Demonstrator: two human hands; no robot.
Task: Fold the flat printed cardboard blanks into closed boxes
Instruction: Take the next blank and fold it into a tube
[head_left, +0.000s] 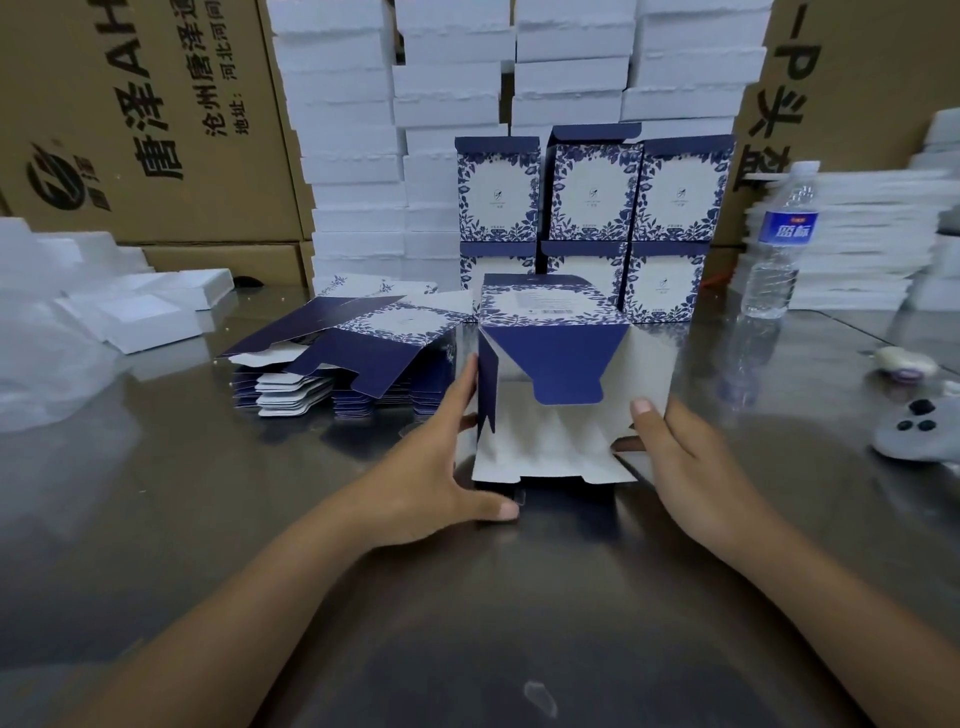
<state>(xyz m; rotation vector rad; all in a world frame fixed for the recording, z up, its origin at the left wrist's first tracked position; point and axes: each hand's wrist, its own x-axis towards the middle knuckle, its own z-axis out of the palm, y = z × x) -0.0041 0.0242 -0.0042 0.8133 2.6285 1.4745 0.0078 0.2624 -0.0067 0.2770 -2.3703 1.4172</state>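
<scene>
A half-formed blue-and-white printed box (550, 374) lies on the steel table (467, 623), its open end toward me. A dark blue tabbed flap hangs over the white inside. My left hand (441, 467) holds the box's left wall, thumb under the front edge. My right hand (680, 462) grips the right wall, thumb on the inner face. A pile of flat printed blanks (332, 364) lies to the left. Several folded boxes (592, 208) are stacked in two rows behind.
A water bottle (779, 244) stands at the right. White foam trays (135, 306) lie at the left, more white stacks at the right and back. Large brown cartons (145, 119) line the rear. A grey controller-like object (914, 431) sits at the right edge.
</scene>
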